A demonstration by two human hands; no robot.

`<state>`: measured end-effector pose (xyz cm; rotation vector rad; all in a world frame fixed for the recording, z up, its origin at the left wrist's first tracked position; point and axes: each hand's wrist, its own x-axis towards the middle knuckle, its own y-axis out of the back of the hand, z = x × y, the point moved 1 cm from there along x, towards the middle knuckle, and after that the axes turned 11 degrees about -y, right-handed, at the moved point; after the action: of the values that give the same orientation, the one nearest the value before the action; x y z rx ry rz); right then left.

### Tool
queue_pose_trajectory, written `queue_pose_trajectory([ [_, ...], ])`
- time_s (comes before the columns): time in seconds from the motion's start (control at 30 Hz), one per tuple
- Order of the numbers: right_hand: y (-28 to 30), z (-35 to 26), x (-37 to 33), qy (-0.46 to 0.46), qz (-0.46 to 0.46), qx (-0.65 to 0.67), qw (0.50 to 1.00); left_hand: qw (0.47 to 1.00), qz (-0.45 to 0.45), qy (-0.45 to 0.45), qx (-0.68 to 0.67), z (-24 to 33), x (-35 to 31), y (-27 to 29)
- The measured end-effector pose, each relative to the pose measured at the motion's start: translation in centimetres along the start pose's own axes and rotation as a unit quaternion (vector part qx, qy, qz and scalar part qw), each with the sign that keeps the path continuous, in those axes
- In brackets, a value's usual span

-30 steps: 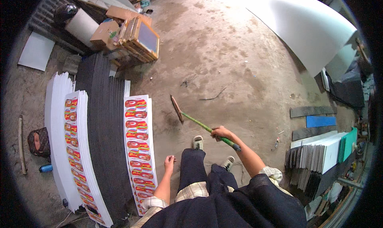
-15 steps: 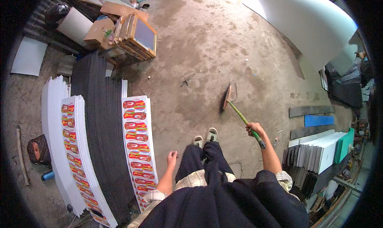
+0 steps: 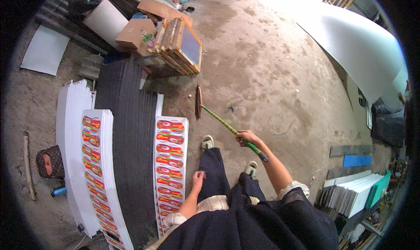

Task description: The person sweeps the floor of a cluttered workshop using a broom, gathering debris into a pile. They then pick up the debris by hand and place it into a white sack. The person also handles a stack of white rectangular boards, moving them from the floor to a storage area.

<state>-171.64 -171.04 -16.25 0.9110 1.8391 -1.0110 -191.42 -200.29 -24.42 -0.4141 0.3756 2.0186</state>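
Observation:
A push broom has a green, ringed handle (image 3: pixel 221 121) and a narrow head with dark bristles (image 3: pixel 199 102). My right hand (image 3: pixel 248 139) is wrapped round the upper part of the handle, and the dark butt end sticks out past my wrist. The head rests on the concrete floor ahead and to the left, close to the far end of a printed stack (image 3: pixel 171 162) of white sheets. By my left thigh hangs my left hand (image 3: pixel 199 176), its fingers curled in, with nothing seen in them.
Black sheets (image 3: pixel 131 149) and white sheets (image 3: pixel 72 132) stand stacked on the left. Beyond them are wooden frames (image 3: pixel 190 46) and a cardboard box (image 3: pixel 133 33). A large curved white sheet (image 3: pixel 354 44) rises at the right. More boards (image 3: pixel 350 191) and a blue strip (image 3: pixel 357 160) lie at right.
The broom has swung left across the floor, near the printed stack. My right hand has moved left with it. My feet have stepped apart, and the view has shifted.

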Motion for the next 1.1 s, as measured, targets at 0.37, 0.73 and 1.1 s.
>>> queue_pose_trajectory([
  [0.37, -5.4, -9.3, 13.3, -0.037, 0.047, -0.003, 0.998, 0.989, 0.013, 0.110, 0.098, 4.3, 10.1, 9.9],
  [0.73, 10.3, 6.5, -6.9, -0.073, 0.260, 0.192, 0.944, 0.979, -0.143, 0.054, 0.135, 9.9, 18.8, 5.1],
  [1.1, 7.1, 6.3, -11.4, -0.005, 0.109, 0.228, 0.968, 0.953, -0.200, 0.009, 0.225, 11.4, 16.3, -1.5],
])
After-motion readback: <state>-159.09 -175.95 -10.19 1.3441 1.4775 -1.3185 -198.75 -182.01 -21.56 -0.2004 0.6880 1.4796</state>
